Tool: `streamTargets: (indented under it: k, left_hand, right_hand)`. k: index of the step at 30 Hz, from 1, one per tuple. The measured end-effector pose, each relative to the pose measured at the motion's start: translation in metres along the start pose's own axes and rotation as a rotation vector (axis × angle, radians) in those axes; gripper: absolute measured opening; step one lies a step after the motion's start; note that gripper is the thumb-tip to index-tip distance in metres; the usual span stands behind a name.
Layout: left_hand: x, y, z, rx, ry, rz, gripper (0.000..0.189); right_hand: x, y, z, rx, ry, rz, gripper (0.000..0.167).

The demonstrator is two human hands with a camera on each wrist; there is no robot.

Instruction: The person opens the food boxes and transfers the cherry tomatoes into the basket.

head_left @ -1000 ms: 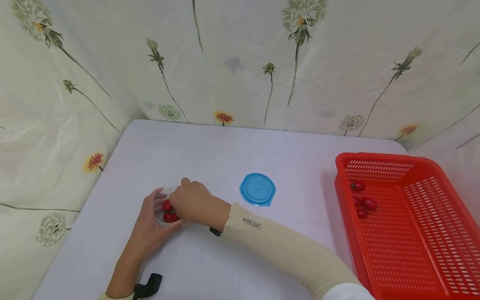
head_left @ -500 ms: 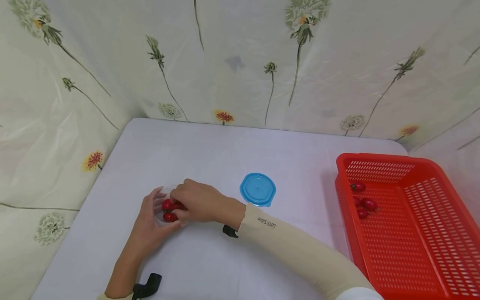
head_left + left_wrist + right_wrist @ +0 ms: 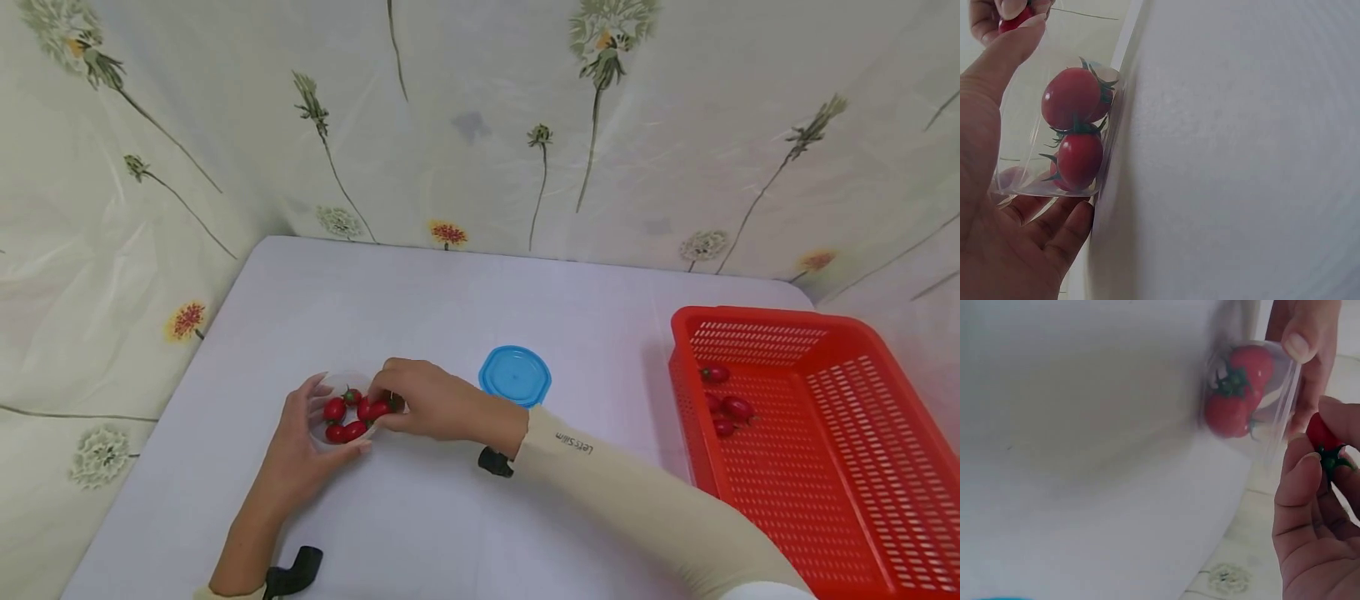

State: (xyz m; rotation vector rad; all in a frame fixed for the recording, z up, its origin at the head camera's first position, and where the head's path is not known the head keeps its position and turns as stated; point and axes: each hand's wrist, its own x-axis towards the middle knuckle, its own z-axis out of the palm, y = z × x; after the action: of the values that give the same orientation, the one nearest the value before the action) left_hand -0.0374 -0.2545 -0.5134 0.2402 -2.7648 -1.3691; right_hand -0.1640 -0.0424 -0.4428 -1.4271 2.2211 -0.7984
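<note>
My left hand point(image 3: 303, 437) grips a small clear plastic container point(image 3: 1280, 394), thumb on the near side and fingers round the far side. Inside lie several red cherry tomatoes point(image 3: 1072, 99) with green stems, seen through the wall in both wrist views. Over the container's right rim, my right hand point(image 3: 435, 404) pinches one cherry tomato point(image 3: 1319, 432) between thumb and fingers, its green calyx point(image 3: 1333, 461) toward the palm. In the head view the right fingers overlap the container's right side.
A blue lid point(image 3: 515, 377) lies flat on the white-covered table point(image 3: 420, 308), right of the container. At the right stands a large red slotted basket point(image 3: 795, 517) with several cherry tomatoes point(image 3: 738, 408) along its left wall. A flower-patterned sheet point(image 3: 465, 167) hangs behind the table.
My right hand has drawn back to the right, from over the container to its right rim, with a cherry tomato between its fingers. More tomatoes show inside. My left hand has stayed in place.
</note>
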Motion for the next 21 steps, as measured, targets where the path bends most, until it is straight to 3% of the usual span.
streamTargets:
  k: [9,14,21]
  left_hand:
    - [-0.001,0.002,0.000,0.013,-0.006,-0.032,0.114]
    - [-0.001,0.001,0.000,0.008,-0.010,-0.043,0.113]
    - [-0.001,0.000,0.000,-0.002,-0.012,-0.032,0.113]
  right_hand:
    - [-0.030,0.010,-0.021,0.004,0.025,0.066,0.031]
    - [-0.055,0.012,-0.037,0.063,0.069,0.103,0.028]
    - [-0.093,0.021,-0.053,0.099,0.159,0.084,0.019]
